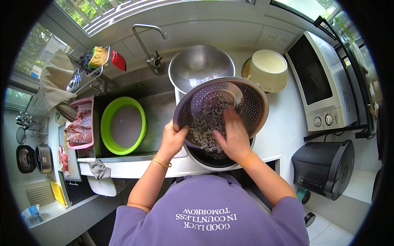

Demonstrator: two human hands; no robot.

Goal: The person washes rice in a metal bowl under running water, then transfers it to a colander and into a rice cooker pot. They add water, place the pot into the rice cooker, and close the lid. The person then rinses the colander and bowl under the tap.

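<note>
A metal colander [252,101] is tipped toward me, and my left hand [174,138] grips its left rim with the thumb over the edge. Cooked-looking mixed dark and white grains [204,135] lie along its lower near side. My right hand [235,140], slightly blurred, reaches inside with thumb and fingers apart, its fingertips at the grains. Directly under the colander's near rim stands a dark-lined pot [227,161] with a silvery rim. Some grains appear at its opening; the colander hides the rest of its inside.
A stainless steel bowl [200,63] stands just behind the colander. Left, a green basin [105,123] of cloudy water sits in the sink [161,107], below the faucet [143,44]. A pink tub [92,123] holds raw meat. Right are a cream pot [269,75] and a microwave [317,83].
</note>
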